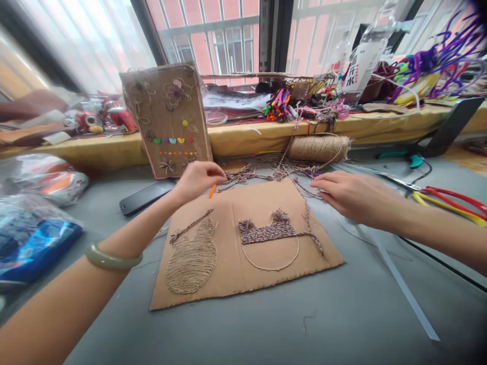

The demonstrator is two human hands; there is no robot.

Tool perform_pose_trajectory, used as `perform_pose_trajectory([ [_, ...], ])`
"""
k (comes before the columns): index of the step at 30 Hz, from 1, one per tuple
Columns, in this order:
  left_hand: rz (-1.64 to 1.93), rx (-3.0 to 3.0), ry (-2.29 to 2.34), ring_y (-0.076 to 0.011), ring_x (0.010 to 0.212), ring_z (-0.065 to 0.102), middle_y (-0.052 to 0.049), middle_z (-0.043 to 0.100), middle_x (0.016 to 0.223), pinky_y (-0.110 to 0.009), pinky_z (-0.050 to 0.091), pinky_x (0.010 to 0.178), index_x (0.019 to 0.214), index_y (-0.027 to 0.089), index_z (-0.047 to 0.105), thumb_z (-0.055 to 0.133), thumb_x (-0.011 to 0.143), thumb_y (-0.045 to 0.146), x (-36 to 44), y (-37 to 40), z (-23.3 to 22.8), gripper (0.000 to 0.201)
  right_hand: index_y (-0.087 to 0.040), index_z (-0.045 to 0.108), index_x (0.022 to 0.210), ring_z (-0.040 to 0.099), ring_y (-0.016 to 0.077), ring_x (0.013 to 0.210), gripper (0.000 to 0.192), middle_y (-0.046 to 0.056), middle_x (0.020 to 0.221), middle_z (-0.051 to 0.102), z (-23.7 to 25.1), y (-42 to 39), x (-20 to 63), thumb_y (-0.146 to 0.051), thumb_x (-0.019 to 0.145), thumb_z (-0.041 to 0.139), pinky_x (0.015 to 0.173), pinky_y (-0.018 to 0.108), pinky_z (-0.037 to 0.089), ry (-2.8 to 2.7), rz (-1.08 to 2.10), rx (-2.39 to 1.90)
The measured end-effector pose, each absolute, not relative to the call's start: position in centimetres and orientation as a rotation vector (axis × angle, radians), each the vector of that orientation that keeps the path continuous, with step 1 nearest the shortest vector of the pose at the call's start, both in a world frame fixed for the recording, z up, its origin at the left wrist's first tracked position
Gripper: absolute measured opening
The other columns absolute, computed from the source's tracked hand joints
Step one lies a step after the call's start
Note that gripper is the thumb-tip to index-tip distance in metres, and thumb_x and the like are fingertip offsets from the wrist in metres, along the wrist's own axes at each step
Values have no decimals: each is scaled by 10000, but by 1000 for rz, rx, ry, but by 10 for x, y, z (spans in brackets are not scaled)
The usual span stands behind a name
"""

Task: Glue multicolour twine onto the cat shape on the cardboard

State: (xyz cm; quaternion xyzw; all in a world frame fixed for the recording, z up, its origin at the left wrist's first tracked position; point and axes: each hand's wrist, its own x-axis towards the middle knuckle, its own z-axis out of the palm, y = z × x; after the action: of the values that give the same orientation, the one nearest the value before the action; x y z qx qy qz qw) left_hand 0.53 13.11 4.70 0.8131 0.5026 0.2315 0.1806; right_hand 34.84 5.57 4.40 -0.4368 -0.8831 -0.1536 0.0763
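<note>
A brown cardboard sheet lies flat on the grey table. Glued on it are a coiled jute rabbit shape and a braided cord strip above a thin twine arc. My left hand, with a green bangle on the wrist, is closed on a small orange tool at the sheet's far edge. My right hand pinches the multicoloured braided cord near the sheet's far right corner. Loose cord trails back toward a jute twine spool.
A decorated cardboard panel leans on the yellow sill. A black phone lies left of my left hand. Scissors with red and yellow handles lie at the right. Plastic bags sit at the left, coloured craft supplies on the sill.
</note>
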Motion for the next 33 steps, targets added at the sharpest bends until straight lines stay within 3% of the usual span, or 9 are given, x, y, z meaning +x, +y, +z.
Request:
perform_pose_trajectory([
  [4,875,2373,1615,-204,809,610,-90,682,837,-351,454,784,932,134,662,497,803,211,0,155,52,222,-196,639,1012,644,204,822,270,65,962,685,52,38,346,-225,916,388,661,314,463,-2678,-403,-1255],
  [8,827,2553,1546,-261,980,572,-92,690,874,-414,388,929,706,147,666,659,690,169,9,150,45,28,-203,647,799,613,169,660,273,21,697,654,47,19,334,-281,924,418,528,273,369,-2672,-374,-1204],
  [10,779,2597,1489,-242,872,609,-81,695,788,-400,431,855,679,144,663,647,728,183,17,139,39,65,-199,640,776,598,150,640,256,16,698,645,43,16,325,-276,918,441,510,262,344,-2663,-349,-1195],
  [13,734,2634,1355,-179,713,636,-50,715,797,-310,472,692,833,158,686,612,781,165,31,116,33,91,-217,647,902,595,114,653,174,6,814,656,35,21,309,-212,901,473,527,240,349,-2709,-277,-1160],
  [22,782,2739,952,-134,787,620,-12,696,838,-244,475,718,862,173,668,565,874,187,37,43,29,105,-151,590,776,543,164,710,179,57,805,607,25,35,280,-38,838,466,554,277,315,-2898,-265,-1034],
  [29,376,2964,923,-168,806,607,-40,661,938,-257,472,635,1140,201,581,405,923,127,37,18,14,289,-172,509,864,498,140,576,136,25,762,573,20,37,288,-167,905,379,515,271,305,-2716,-190,-1240],
  [33,236,2976,988,-190,822,592,-55,646,900,-254,443,580,1158,189,547,383,941,191,50,20,12,272,-200,452,863,539,141,625,176,14,748,572,41,36,305,-294,943,326,563,265,369,-2515,-135,-1391],
])
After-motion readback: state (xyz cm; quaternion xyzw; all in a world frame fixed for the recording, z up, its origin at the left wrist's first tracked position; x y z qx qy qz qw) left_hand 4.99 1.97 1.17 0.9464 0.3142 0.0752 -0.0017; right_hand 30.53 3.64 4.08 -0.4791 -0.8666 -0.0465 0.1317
